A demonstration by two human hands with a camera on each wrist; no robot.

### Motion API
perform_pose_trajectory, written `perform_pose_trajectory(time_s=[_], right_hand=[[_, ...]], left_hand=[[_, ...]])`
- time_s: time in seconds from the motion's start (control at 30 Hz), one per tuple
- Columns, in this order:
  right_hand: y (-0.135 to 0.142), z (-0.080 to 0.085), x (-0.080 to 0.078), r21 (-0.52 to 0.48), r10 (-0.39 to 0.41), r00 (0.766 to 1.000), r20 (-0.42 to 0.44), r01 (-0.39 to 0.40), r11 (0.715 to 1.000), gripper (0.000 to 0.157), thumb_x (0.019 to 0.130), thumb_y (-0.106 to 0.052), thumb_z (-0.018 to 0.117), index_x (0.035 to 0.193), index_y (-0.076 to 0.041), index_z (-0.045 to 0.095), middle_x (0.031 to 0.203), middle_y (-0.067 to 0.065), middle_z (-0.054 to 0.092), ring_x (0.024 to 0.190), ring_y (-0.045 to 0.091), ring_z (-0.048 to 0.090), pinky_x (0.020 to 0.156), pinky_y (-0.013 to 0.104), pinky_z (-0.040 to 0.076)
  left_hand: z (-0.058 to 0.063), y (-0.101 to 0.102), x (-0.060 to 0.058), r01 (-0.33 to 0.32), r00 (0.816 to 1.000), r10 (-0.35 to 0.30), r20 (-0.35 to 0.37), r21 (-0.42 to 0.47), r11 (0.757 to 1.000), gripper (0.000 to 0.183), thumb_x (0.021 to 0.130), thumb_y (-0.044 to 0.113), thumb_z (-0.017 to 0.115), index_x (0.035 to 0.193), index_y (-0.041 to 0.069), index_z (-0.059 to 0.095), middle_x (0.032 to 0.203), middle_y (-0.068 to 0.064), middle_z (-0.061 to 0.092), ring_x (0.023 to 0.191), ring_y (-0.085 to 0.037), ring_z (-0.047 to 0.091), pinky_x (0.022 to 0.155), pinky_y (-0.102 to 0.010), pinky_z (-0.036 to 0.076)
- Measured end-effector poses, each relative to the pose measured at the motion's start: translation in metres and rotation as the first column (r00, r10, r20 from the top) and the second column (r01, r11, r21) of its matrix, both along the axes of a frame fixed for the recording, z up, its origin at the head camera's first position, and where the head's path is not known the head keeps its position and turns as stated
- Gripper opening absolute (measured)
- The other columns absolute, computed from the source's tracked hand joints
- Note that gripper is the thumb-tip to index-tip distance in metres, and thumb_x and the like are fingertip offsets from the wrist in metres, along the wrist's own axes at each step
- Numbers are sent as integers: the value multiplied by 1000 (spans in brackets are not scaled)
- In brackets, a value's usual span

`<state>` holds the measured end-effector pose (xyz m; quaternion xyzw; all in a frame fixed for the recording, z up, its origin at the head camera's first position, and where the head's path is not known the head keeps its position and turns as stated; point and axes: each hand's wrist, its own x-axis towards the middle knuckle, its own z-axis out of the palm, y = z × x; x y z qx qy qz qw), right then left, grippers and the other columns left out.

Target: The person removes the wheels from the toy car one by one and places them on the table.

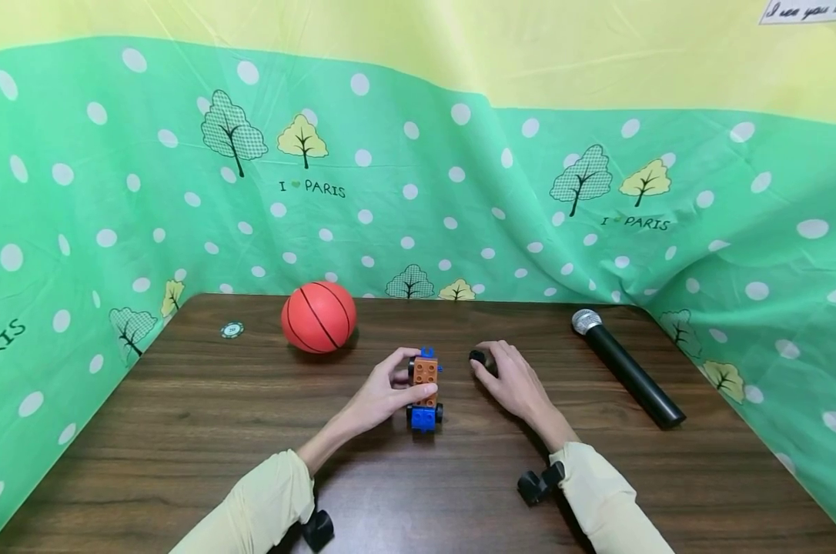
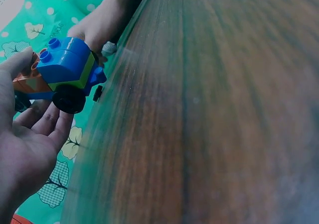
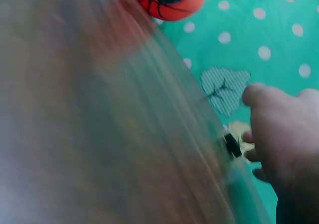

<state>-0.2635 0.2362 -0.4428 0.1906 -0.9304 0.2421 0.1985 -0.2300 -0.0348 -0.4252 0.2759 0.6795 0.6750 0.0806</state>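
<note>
My left hand (image 1: 383,392) holds a toy car (image 1: 425,381) built of orange and blue blocks, thumb on its top and fingers at its far side. In the left wrist view the car (image 2: 65,69) shows its blue end, a lime strip and black wheels. A loose small black wheel (image 1: 477,356) lies on the table to the right of the car. Over it reaches my right hand (image 1: 518,381), thumb and fingers spread around it. The right wrist view shows the wheel (image 3: 233,145) just off the fingertips of the right hand (image 3: 284,129).
A red ball (image 1: 319,317) with black lines sits at the back left of the wooden table (image 1: 418,492). Farther left lies a poker chip (image 1: 232,330). A black microphone (image 1: 629,369) with a silver head lies at the right. Green patterned cloth (image 1: 404,208) hangs behind.
</note>
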Motion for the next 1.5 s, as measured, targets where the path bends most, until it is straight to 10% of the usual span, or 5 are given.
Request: perform_pose_trajectory(time_s=[0.27, 0.53, 0.83, 1.13, 1.5], right_hand=[[-29, 6, 36, -280, 287, 956, 65, -258, 925, 19, 107, -16, 59, 117, -4, 69, 88, 0, 65, 77, 12, 61, 68, 31, 53], [-54, 6, 57, -419, 429, 878, 210, -316, 851, 24, 112, -13, 45, 122, -5, 65, 85, 3, 65, 79, 22, 66, 73, 33, 56], [-60, 5, 63, -411, 372, 906, 203, -266, 872, 27, 113, -16, 42, 125, -6, 64, 90, 6, 62, 80, 21, 61, 71, 30, 50], [-65, -1, 66, -381, 382, 911, 155, -302, 874, 16, 112, -13, 44, 117, -8, 59, 87, 6, 60, 79, 16, 59, 72, 30, 48], [-71, 0, 65, -555, 323, 931, 168, -181, 812, 17, 111, -12, 47, 114, -5, 62, 82, 3, 63, 73, 20, 63, 67, 31, 54]], left_hand=[[0, 0, -2, -25, 1000, 25, 5, -7, 1000, 47, 100, 12, 69, 140, 1, 48, 111, -22, 72, 98, -23, 71, 84, -36, 59], [0, 2, 0, -98, 994, 99, 50, -9, 995, 57, 101, 18, 68, 149, 7, 38, 117, -22, 70, 104, -24, 69, 91, -37, 56], [-3, 4, 0, -136, 984, 127, 129, 68, 988, 58, 99, 17, 70, 146, 5, 39, 121, -20, 69, 103, -22, 69, 87, -31, 55], [-8, 11, 0, -174, 971, 142, 192, 161, 972, 23, 96, 15, 72, 109, -2, 64, 99, -7, 73, 94, -14, 66, 88, -26, 51], [-7, 13, 3, -109, 971, 41, 237, 279, 954, 46, 96, 7, 68, 135, -14, 53, 118, -20, 67, 105, -16, 64, 94, -27, 52]])
